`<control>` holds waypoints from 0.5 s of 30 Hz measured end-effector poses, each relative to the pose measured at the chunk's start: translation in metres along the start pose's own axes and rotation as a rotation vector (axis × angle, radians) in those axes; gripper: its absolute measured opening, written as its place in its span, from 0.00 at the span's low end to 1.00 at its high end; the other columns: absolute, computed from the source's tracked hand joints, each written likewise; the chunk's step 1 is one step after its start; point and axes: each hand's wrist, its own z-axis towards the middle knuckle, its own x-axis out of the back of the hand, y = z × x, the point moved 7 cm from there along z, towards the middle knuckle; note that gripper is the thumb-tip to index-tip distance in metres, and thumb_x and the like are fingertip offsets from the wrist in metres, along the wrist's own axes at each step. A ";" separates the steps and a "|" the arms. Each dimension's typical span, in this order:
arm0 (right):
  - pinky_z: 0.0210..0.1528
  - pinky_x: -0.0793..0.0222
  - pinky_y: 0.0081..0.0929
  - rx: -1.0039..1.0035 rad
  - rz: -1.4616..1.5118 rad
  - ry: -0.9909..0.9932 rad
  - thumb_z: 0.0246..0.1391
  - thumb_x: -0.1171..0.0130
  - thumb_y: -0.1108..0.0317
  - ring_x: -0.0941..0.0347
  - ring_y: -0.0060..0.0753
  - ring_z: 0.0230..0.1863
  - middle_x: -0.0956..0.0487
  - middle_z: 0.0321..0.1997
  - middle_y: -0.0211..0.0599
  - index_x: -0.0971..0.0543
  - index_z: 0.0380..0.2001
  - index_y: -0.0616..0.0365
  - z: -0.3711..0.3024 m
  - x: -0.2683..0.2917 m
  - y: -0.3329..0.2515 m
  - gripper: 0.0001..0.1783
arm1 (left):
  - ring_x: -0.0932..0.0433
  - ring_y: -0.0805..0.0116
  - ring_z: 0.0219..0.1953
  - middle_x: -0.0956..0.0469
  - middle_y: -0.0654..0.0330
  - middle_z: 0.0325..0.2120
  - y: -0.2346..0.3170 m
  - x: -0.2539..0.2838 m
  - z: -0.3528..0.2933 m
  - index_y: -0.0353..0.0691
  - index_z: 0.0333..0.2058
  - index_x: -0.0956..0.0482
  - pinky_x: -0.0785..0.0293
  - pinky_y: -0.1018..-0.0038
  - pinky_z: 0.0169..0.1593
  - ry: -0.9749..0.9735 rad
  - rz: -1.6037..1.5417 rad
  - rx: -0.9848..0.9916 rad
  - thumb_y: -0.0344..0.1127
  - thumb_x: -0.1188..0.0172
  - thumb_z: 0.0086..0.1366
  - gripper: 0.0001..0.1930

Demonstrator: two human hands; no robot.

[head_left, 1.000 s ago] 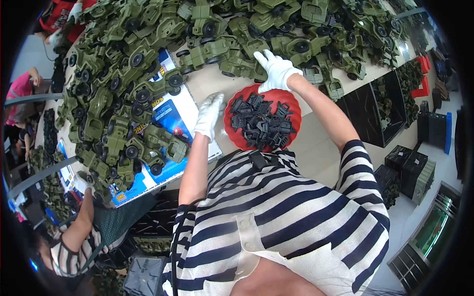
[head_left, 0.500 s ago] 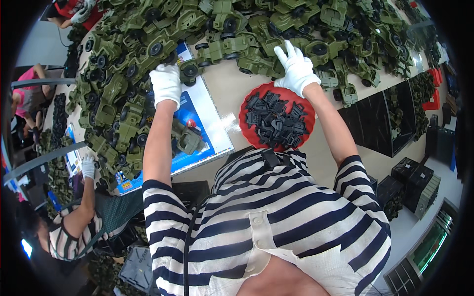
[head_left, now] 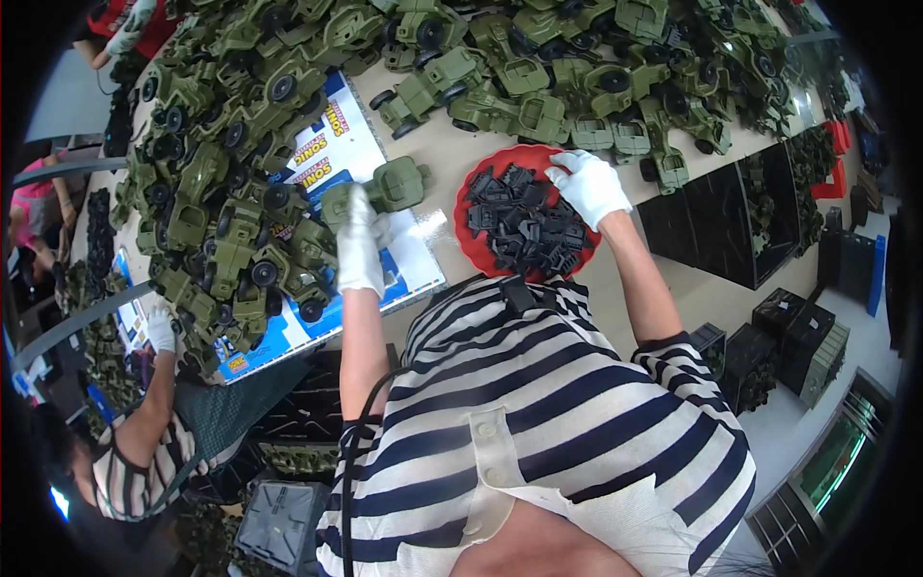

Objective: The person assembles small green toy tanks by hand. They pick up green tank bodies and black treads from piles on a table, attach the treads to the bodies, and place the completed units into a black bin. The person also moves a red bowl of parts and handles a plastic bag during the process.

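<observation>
My left hand (head_left: 361,245), in a white glove and smeared by motion, grips an olive-green toy jeep (head_left: 402,183) above the printed sheet (head_left: 415,252). A red bowl (head_left: 468,240) with a scalloped rim stands close to my body and holds a heap of small black plastic parts (head_left: 524,219). Over the bowl's upper right rim is my right hand (head_left: 590,188), also gloved in white, with its fingers bent together; what lies between the fingertips is hidden.
Piles of green toy jeeps (head_left: 226,207) cover the left and far side of the table (head_left: 615,274). Black crates (head_left: 721,221) stand at the right. On the left, a co-worker's gloved hand (head_left: 161,329) rests by the pile; another gloved hand (head_left: 133,27) shows at the upper left.
My left hand has come from the pile toward me, bringing a toy jeep over the sheet. My right hand has drawn back from the far jeeps to the bowl, its spread fingers now bent.
</observation>
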 end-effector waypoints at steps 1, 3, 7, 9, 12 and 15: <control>0.50 0.27 0.42 -0.032 -0.043 -0.041 0.57 0.43 0.52 0.22 0.50 0.47 0.19 0.47 0.43 0.17 0.44 0.50 0.003 -0.002 -0.005 0.18 | 0.29 0.50 0.57 0.40 0.41 0.65 -0.003 -0.013 0.001 0.23 0.64 0.43 0.33 0.59 0.60 -0.084 -0.292 0.152 0.69 0.38 0.56 0.55; 0.50 0.27 0.42 -0.107 -0.132 -0.110 0.57 0.43 0.51 0.22 0.49 0.48 0.19 0.47 0.44 0.17 0.43 0.49 0.008 -0.004 -0.011 0.19 | 0.26 0.59 0.50 0.36 0.45 0.62 0.004 -0.037 0.002 0.30 0.63 0.39 0.29 0.62 0.54 -0.112 -0.286 0.071 0.68 0.35 0.55 0.51; 0.51 0.27 0.43 -0.018 -0.065 -0.209 0.54 0.42 0.46 0.22 0.51 0.48 0.18 0.45 0.45 0.17 0.44 0.49 0.012 -0.012 -0.031 0.22 | 0.30 0.61 0.48 0.27 0.59 0.52 -0.010 -0.047 0.028 0.43 0.58 0.31 0.33 0.60 0.56 0.059 -0.194 0.133 0.67 0.34 0.54 0.41; 0.52 0.27 0.39 0.032 0.037 -0.309 0.51 0.38 0.47 0.22 0.50 0.47 0.17 0.45 0.44 0.17 0.45 0.52 0.006 -0.024 -0.032 0.24 | 0.34 0.53 0.60 0.30 0.58 0.58 -0.014 -0.048 0.045 0.48 0.63 0.35 0.36 0.56 0.60 0.062 -0.294 0.196 0.68 0.36 0.55 0.44; 0.50 0.27 0.38 0.058 0.064 -0.315 0.52 0.37 0.53 0.21 0.46 0.45 0.16 0.42 0.41 0.16 0.40 0.52 0.001 -0.041 -0.022 0.18 | 0.26 0.56 0.54 0.25 0.61 0.54 -0.014 -0.051 0.067 0.47 0.57 0.28 0.30 0.56 0.58 0.058 -0.559 0.042 0.60 0.39 0.63 0.31; 0.53 0.28 0.38 0.147 0.182 -0.216 0.53 0.36 0.55 0.23 0.48 0.49 0.19 0.47 0.47 0.17 0.42 0.55 0.002 -0.044 -0.003 0.18 | 0.22 0.61 0.50 0.21 0.62 0.50 -0.017 -0.059 0.069 0.46 0.53 0.24 0.24 0.59 0.56 0.003 -0.765 -0.070 0.51 0.41 0.68 0.21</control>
